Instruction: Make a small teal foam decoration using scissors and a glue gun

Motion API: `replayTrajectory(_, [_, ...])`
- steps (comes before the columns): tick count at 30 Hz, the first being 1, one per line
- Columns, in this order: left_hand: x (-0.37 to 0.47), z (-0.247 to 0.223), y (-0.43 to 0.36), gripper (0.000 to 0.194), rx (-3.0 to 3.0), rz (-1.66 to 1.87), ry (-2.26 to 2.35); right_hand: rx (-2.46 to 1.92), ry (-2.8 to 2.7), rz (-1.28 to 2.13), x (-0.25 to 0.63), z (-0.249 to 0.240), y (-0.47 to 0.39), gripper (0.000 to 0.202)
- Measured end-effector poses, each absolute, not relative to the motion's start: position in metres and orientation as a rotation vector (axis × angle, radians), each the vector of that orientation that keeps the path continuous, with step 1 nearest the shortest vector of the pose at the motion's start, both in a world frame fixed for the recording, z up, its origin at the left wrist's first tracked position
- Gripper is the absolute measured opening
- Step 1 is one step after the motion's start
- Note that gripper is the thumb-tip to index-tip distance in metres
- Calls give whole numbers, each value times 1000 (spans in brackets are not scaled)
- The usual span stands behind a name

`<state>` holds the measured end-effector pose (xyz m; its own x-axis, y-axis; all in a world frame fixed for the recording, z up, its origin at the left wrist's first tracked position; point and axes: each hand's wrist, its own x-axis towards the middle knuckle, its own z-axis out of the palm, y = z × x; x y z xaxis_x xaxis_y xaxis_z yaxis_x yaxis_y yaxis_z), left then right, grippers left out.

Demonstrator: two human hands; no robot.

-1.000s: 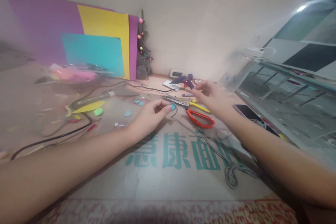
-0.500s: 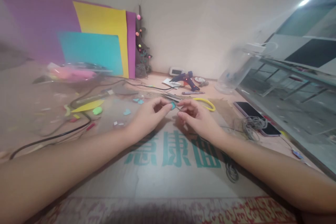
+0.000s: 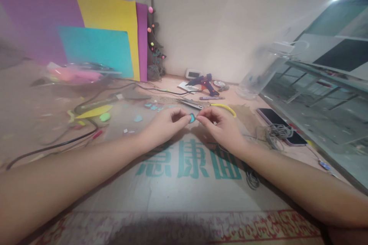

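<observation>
Both hands meet over the middle of the printed sheet. My left hand point(image 3: 169, 122) is closed, with thumb and forefinger pinching a small teal foam piece point(image 3: 192, 118) by its left side. My right hand point(image 3: 220, 124) is closed too, its fingertips pinched together right beside the piece. A thin dark grey strand shows along the piece's edge and runs into the right fingertips; most of it is hidden. Just behind the hands lie scissors point(image 3: 225, 108) with yellow handles, partly covered by the right hand. Small teal cut-outs point(image 3: 138, 118) lie to the left of the hands.
A glue gun point(image 3: 204, 84) with a black cable stands near the wall. To the right are a phone point(image 3: 268, 116), a grey cord coil point(image 3: 278, 133) and a clear plastic container point(image 3: 255, 78). Coloured sheets point(image 3: 97, 51) lean at the back left, behind a bag of pink material point(image 3: 77, 73).
The right fingertips have come together and closer to the teal piece, which now shows more of its face. The whole view has shifted slightly.
</observation>
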<state>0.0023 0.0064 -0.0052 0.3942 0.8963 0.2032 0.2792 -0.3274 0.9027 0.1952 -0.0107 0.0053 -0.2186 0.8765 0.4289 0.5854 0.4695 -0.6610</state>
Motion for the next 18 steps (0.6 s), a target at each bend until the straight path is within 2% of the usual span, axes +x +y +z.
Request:
replayTrajectory(14, [3, 1, 4, 26, 1747, 917, 988, -1165, -1847, 855, 199, 1, -8, 23])
replayTrajectory(18, [3, 1, 5, 25, 1752, 952, 963, -1173, -1867, 816, 197, -1, -9, 23])
